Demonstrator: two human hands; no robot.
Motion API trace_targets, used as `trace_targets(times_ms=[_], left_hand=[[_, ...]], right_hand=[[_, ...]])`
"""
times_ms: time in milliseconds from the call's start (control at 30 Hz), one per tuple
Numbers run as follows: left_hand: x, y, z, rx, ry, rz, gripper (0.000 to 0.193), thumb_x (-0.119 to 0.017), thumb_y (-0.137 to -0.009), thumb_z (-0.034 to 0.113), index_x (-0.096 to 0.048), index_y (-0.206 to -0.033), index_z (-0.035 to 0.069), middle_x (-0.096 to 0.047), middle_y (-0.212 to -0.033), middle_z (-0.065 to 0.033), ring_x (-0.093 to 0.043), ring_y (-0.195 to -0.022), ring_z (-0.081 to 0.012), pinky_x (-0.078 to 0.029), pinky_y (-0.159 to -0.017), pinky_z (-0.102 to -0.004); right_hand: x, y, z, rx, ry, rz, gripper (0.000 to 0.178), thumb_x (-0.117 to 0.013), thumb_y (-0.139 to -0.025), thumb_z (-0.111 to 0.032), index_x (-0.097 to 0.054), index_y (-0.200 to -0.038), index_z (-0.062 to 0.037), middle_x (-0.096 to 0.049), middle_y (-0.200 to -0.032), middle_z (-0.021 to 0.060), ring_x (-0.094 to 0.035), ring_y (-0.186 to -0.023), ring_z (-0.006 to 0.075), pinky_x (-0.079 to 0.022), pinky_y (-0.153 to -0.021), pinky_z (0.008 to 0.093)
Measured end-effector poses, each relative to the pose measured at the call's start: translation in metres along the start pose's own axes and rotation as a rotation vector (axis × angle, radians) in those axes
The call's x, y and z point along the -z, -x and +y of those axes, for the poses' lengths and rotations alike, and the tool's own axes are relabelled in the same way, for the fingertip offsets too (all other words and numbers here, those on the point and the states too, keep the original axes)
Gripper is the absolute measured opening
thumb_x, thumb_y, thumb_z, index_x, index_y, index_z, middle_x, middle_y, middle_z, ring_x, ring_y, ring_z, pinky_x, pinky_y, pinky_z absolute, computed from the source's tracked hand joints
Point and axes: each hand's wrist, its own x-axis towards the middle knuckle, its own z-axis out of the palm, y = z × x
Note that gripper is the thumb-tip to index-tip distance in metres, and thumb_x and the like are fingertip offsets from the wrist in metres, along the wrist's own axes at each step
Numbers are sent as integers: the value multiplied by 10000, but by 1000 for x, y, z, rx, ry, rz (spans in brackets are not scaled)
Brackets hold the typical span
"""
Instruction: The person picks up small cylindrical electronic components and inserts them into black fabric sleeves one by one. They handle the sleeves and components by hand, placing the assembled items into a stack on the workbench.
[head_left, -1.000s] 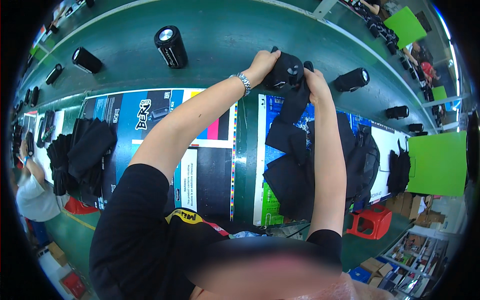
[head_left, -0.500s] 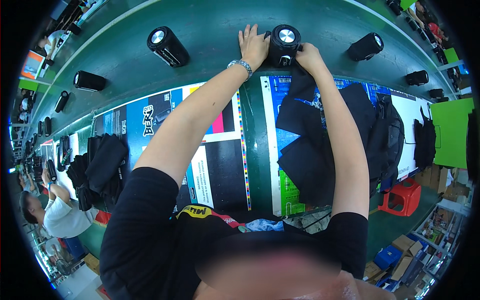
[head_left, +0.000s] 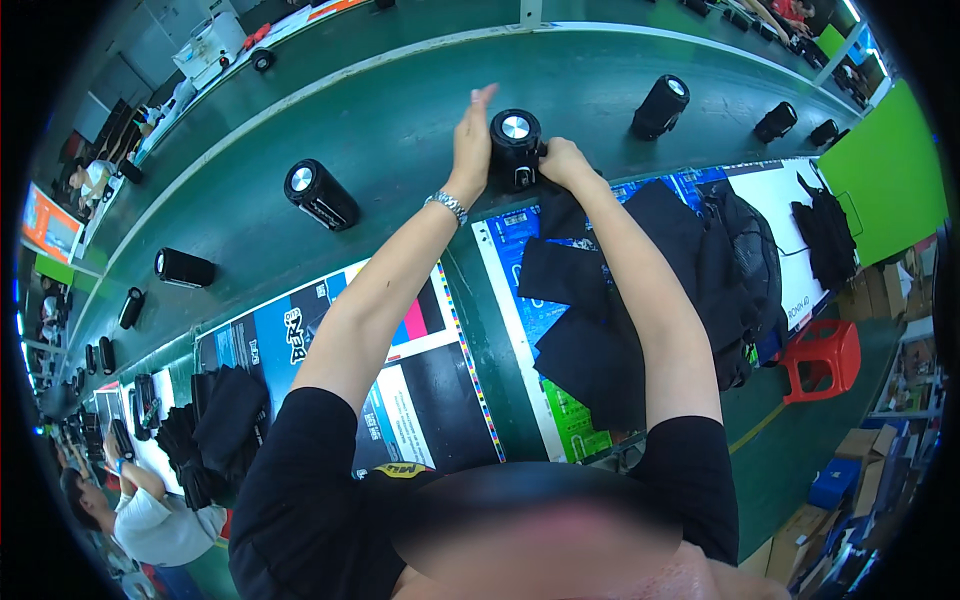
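Observation:
A black cylindrical speaker with a shiny silver disc on its top end stands on the green work surface in front of me. My left hand is open beside it, fingers stretched out and together, the palm edge close to its left side. At its right side, my right hand has curled fingers closed round a short black strap next to the speaker. Part of that strap is hidden by the fingers. Below my right forearm lie black cloth pieces, spread over a blue printed sheet.
More black speakers stand along the green surface, one on the left and one on the right. Black fabric is piled at the left. A red stool stands at the right. A co-worker sits far left.
My left hand has let go of the speaker's left side and straightened its fingers. The whole view has shifted and turned, so the speaker now appears lower and further left.

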Motion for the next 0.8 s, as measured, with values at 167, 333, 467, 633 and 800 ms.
trace_targets(times_ms=[167,333,467,633,800], left_hand=[[-4,-11,11,320,555,-273,703,-322,-919,640,-615,-756,22,-657,-701,-141,-651,-647,-232,-537,-635,-324],[14,0,54,396,1378,181,700,-180,-930,531,-551,-1032,-54,-578,-1109,-241,-534,-1088,-369,-405,-983,-504],[30,13,71,332,1304,-100,654,-159,-971,468,-518,-1179,-37,-579,-1164,-207,-494,-1174,-356,-320,-1073,-461],[71,31,57,620,779,239,523,-333,-992,450,-517,-1246,31,-567,-1236,-146,-495,-1187,-265,-285,-1073,-372],[69,30,98,73,149,-39,432,-558,-928,370,-591,-1197,34,-625,-1143,-57,-551,-988,-125,-405,-850,-267]], right_hand=[[3,16,-9,-42,-100,156,342,-633,-815,-281,-669,-991,10,-634,-1031,261,-598,-1011,414,-494,-860,460],[13,73,-40,-148,-1080,348,524,-644,-854,-442,-648,-959,71,-677,-914,186,-672,-861,277,-508,-755,345],[22,98,-78,-17,-1472,212,479,-658,-856,-432,-613,-1042,7,-621,-858,55,-552,-679,104,-431,-598,235],[58,92,-83,421,-1178,475,600,-819,-699,-140,-548,-1195,61,-632,-1032,79,-601,-905,131,-478,-815,250],[32,76,-54,461,-763,319,739,-837,-573,-100,-546,-1247,-8,-596,-1199,151,-584,-1098,234,-447,-955,325]])
